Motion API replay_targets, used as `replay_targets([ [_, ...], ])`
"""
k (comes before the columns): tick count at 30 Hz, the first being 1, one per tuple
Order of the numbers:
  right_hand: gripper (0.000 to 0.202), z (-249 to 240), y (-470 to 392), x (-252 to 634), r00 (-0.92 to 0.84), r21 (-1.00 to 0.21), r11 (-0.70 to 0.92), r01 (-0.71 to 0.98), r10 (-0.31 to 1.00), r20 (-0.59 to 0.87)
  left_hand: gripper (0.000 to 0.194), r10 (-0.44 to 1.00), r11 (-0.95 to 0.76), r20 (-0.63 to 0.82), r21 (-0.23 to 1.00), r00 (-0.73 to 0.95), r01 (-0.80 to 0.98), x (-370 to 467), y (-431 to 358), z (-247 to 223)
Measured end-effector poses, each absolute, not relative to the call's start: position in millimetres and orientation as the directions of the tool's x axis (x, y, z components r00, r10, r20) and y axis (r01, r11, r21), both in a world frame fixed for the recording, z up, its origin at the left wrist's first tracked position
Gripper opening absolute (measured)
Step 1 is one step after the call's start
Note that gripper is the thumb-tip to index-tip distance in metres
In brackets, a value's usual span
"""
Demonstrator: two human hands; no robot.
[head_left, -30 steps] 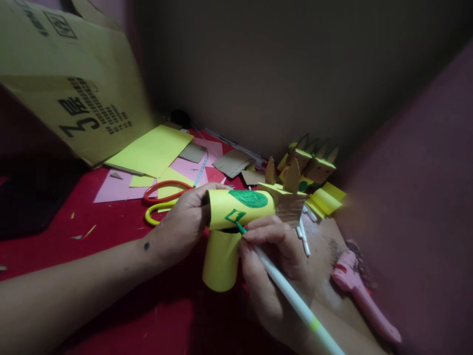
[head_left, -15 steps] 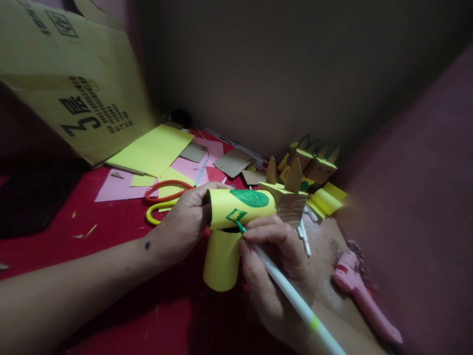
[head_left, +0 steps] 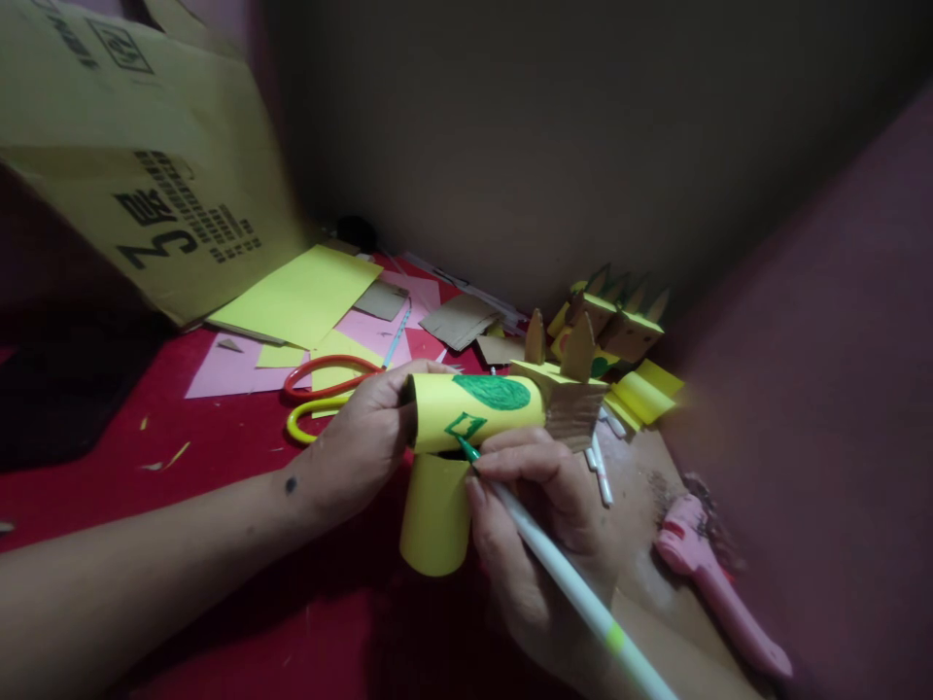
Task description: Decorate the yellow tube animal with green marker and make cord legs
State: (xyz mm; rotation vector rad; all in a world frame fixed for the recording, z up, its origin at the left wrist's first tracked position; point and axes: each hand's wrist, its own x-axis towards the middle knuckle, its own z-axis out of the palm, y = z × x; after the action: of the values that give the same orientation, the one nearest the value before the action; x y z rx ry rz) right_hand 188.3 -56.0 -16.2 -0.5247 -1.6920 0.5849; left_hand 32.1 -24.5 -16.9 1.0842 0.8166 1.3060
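A yellow paper tube figure (head_left: pixel 430 408) lies sideways in my left hand (head_left: pixel 357 452), whose fingers wrap round its open left end. On its side are a filled green oval and a small green four-sided outline. A second yellow tube (head_left: pixel 435 515) hangs below it, and a cardboard piece (head_left: pixel 575 408) with two pointed ears is at its right end. My right hand (head_left: pixel 539 515) pinches a white pen (head_left: pixel 565 564), its green tip touching the tube by the small outline.
Red-and-yellow-handled scissors (head_left: pixel 328 374) lie left of the tube. Behind are yellow paper (head_left: pixel 306 292), cardboard scraps (head_left: pixel 459 321) and finished-looking eared figures (head_left: pixel 619 326). A large cardboard box (head_left: pixel 146 175) stands back left; a pink glue gun (head_left: pixel 721 593) lies right.
The green pen tip and my right hand have shifted slightly left along the small outline. My left hand and the tube have hardly moved.
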Motion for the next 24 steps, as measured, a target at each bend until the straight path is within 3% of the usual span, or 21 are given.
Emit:
replay_targets([
  [9, 0.027, -13.0, -58.4, 190.7, -0.210, -0.659, 0.751, 0.052, 0.653, 0.728, 0.013, 0.994, -0.042, 0.071, 0.946, 0.079, -0.320, 34.3, -26.2, -13.3],
  [24, 0.027, -14.9, -58.0, 188.2, -0.189, -0.656, 0.752, 0.067, 0.655, 0.732, 0.020, 0.992, -0.087, 0.110, 0.953, 0.064, -0.291, 33.8, -27.0, -13.6],
])
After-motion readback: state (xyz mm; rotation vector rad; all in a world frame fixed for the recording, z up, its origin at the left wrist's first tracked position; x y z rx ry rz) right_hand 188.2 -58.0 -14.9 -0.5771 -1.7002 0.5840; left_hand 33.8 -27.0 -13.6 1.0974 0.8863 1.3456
